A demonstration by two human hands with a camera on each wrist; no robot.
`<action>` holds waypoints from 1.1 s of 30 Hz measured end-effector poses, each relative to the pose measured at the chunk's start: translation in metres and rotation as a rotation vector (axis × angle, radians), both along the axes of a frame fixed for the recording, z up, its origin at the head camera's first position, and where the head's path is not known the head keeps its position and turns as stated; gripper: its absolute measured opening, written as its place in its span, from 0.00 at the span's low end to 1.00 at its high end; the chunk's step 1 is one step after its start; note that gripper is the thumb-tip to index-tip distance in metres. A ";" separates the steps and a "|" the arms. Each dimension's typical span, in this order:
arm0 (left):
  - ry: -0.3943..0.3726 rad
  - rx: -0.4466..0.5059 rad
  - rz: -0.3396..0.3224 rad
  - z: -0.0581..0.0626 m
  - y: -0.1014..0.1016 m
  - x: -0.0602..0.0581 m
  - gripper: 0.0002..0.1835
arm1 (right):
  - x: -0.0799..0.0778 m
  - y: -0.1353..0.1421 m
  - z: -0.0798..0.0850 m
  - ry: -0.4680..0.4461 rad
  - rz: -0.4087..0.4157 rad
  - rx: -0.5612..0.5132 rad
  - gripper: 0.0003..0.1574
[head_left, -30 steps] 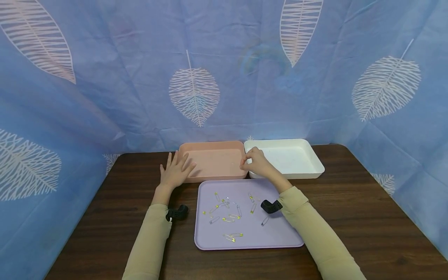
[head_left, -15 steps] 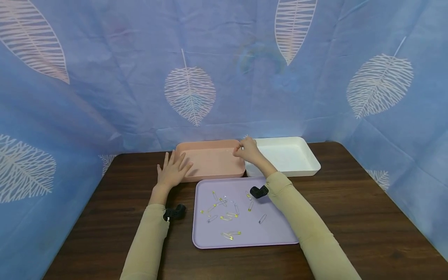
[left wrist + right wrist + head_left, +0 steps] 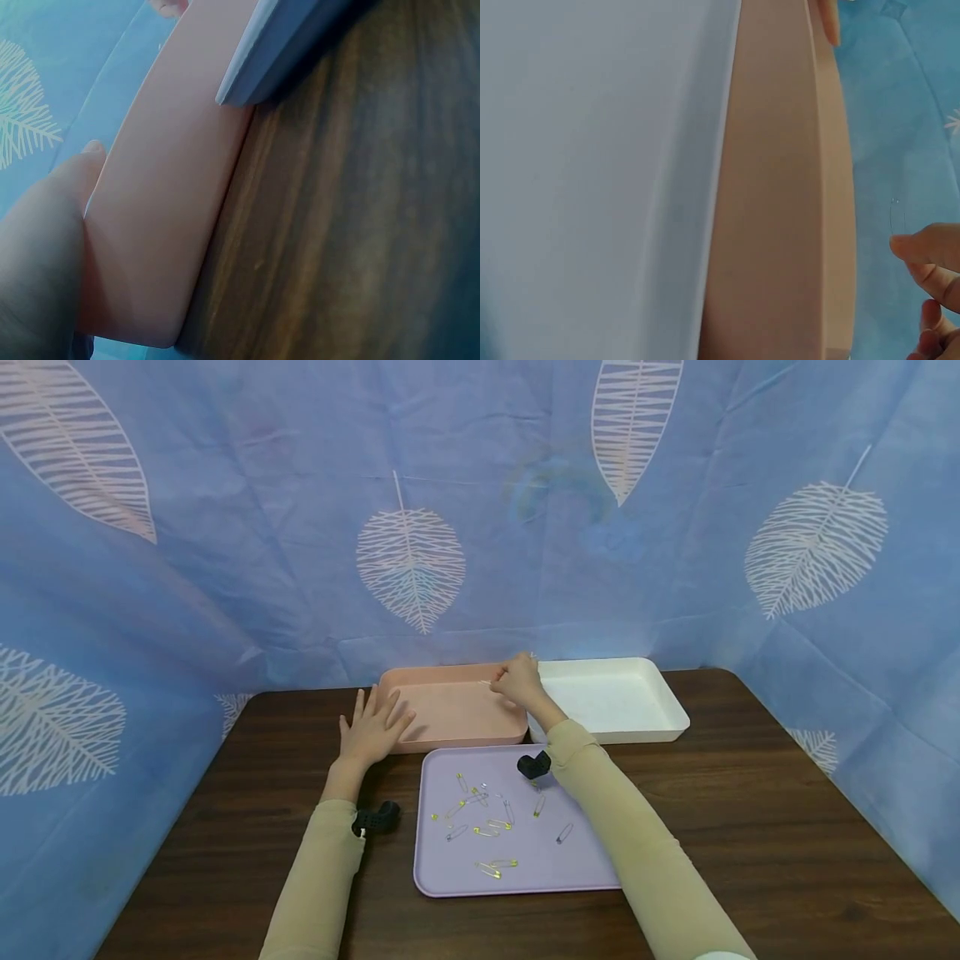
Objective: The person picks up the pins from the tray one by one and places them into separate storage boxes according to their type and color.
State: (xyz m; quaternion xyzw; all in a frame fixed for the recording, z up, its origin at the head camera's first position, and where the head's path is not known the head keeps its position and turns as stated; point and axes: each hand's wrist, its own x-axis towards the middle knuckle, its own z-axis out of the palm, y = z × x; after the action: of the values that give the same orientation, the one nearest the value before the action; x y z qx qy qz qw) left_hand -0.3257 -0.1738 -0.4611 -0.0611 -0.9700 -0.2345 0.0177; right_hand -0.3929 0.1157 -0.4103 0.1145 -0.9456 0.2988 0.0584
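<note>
My right hand point(image 3: 519, 681) is over the right part of the pink tray point(image 3: 450, 708). Between thumb and finger it pinches a safety pin point(image 3: 898, 217), seen thin and pale in the right wrist view; its head colour is hard to tell. With fingers spread, my left hand point(image 3: 367, 728) rests at the left end of the pink tray; the left wrist view shows its thumb point(image 3: 79, 169) by the tray's rim. Several loose safety pins point(image 3: 492, 822), some yellow and some silver, lie scattered on the purple tray point(image 3: 450, 872) in front.
A white tray point(image 3: 615, 697) stands right of the pink one, close beside it. All the trays are on a dark wooden table point(image 3: 750, 793). Behind hangs a blue cloth point(image 3: 510, 560) with white leaf prints. A black wrist device point(image 3: 534, 766) hangs over the purple tray.
My right hand has moved left, from the seam between the pink and white trays to over the pink tray, still pinching. My left hand has stayed in place.
</note>
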 end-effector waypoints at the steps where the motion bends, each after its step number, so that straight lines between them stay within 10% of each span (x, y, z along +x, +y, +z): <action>1: 0.000 0.001 0.000 0.000 0.000 0.000 0.43 | 0.000 -0.002 0.000 0.000 -0.011 -0.004 0.07; 14: 0.006 0.014 -0.001 -0.001 -0.001 0.000 0.43 | -0.001 -0.010 -0.002 0.045 -0.117 0.044 0.07; 33: 0.011 -0.002 0.002 -0.002 -0.001 0.000 0.44 | 0.018 0.003 0.006 0.016 -0.059 -0.054 0.07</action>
State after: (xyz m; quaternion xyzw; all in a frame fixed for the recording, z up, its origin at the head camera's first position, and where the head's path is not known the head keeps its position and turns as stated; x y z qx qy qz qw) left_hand -0.3262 -0.1743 -0.4629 -0.0615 -0.9703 -0.2329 0.0233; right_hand -0.3750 0.1182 -0.4046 0.0872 -0.9397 0.3214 0.0780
